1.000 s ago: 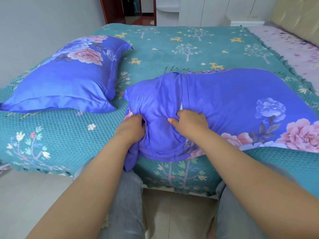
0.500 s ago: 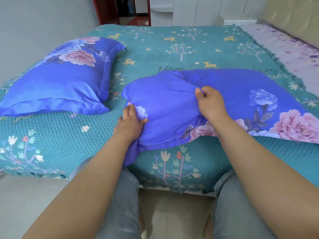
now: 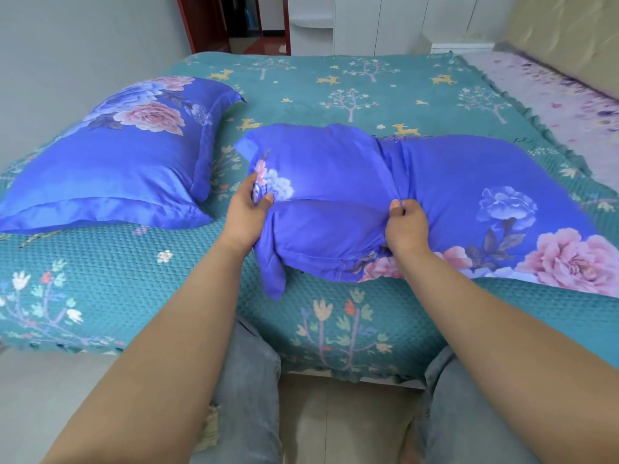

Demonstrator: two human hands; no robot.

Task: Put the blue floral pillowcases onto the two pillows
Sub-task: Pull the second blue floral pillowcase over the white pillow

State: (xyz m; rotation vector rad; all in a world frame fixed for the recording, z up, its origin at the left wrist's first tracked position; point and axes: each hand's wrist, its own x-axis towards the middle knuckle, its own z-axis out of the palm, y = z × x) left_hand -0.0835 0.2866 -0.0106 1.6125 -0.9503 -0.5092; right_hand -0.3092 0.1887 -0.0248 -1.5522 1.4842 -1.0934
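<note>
A pillow in a blue floral pillowcase [image 3: 469, 202] lies across the near edge of the bed, its left end bunched and folded. My left hand [image 3: 249, 212] grips that left end by the small flower print. My right hand [image 3: 407, 226] pinches a fold of the case near the middle seam. No bare pillow shows through. A second pillow [image 3: 117, 169], fully cased in the same blue floral fabric, rests flat at the left of the bed.
The bed carries a teal quilted spread [image 3: 335, 88] with trees and deer. A pink floral sheet [image 3: 562, 98] and a beige headboard [image 3: 562, 31] are at the right. White cupboards and a doorway stand beyond. My knees touch the bed's near edge.
My left hand moved up along the bunched end to the flower print. My right hand pulled back from the far seam and now pinches a fold nearer me. The left end looks fuller.
</note>
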